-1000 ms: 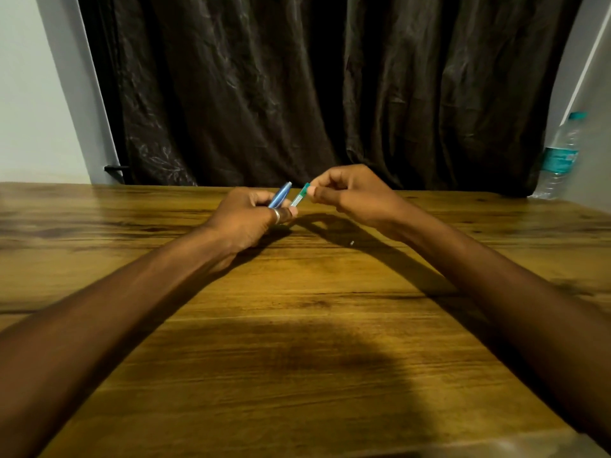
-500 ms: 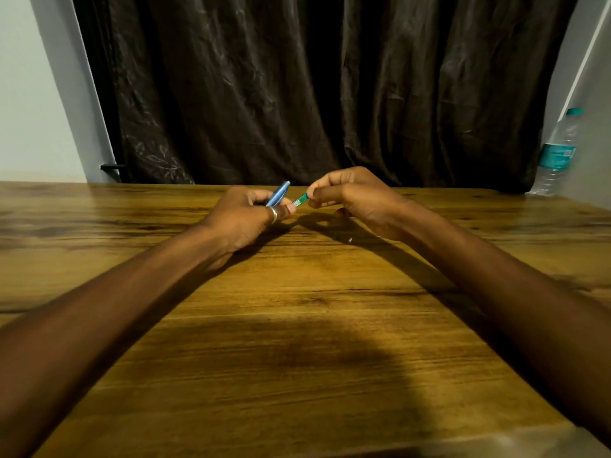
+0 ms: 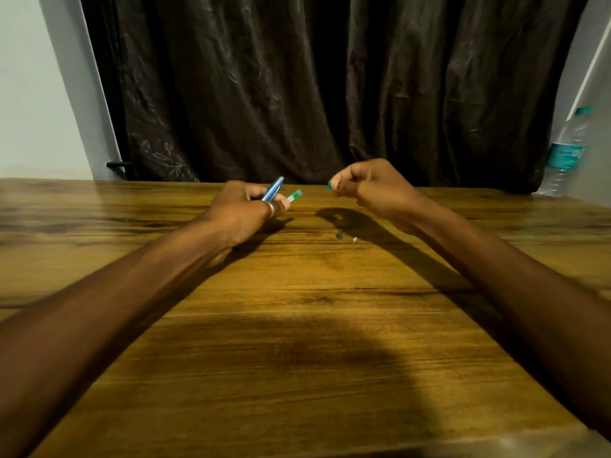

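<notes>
- Gripping a slim blue metallic pen barrel [image 3: 273,189], the left hand [image 3: 238,214] sits low over the far part of the brown wooden table [image 3: 297,342]; its fingers are curled tight round the barrel, hiding the lower end, while the upper end slants up and away past the knuckles; a silver ring [image 3: 270,209] shows on one finger
- a thin clear tube with a green end [image 3: 294,195] pokes out of the same fingers, just beside the barrel, pointing toward the right hand [image 3: 373,186]; possibly the pen's refill, though blur leaves that unsure
- the right hand hovers above the table, well apart from the left; thumb and forefinger pinch together on a tiny teal piece [image 3: 329,186], mostly covered by the fingertips; the other fingers are curled in
- a small dark bit [image 3: 339,234] and a small pale bit [image 3: 354,239] lie on the wood in the right hand's shadow, near each other
- a clear plastic water bottle with teal cap and label [image 3: 567,153] stands at the table's far right edge; a dark brown curtain [image 3: 297,94] hangs behind
</notes>
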`<action>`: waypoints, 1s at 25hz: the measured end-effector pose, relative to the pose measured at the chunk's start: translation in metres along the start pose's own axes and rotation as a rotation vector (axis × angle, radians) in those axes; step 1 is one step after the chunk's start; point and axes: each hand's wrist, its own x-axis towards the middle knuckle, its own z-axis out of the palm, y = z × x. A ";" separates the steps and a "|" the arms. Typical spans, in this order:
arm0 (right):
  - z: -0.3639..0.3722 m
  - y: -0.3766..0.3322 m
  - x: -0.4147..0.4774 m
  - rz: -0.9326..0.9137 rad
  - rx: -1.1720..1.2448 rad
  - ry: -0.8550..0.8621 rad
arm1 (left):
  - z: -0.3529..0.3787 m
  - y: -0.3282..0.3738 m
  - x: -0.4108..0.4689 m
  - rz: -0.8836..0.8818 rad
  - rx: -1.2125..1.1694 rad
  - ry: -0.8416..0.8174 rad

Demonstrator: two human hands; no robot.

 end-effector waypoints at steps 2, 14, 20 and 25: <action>0.003 0.005 -0.001 -0.087 -0.151 -0.069 | -0.001 -0.003 0.005 -0.001 -0.035 0.047; 0.045 -0.005 -0.013 -0.351 -0.693 -0.260 | -0.003 -0.001 0.004 0.027 0.097 0.169; 0.035 -0.010 -0.014 -0.280 -0.632 -0.244 | -0.004 0.002 0.000 0.021 0.108 0.155; 0.024 -0.013 -0.008 -0.243 -0.396 0.009 | -0.004 0.004 0.000 0.037 0.108 0.102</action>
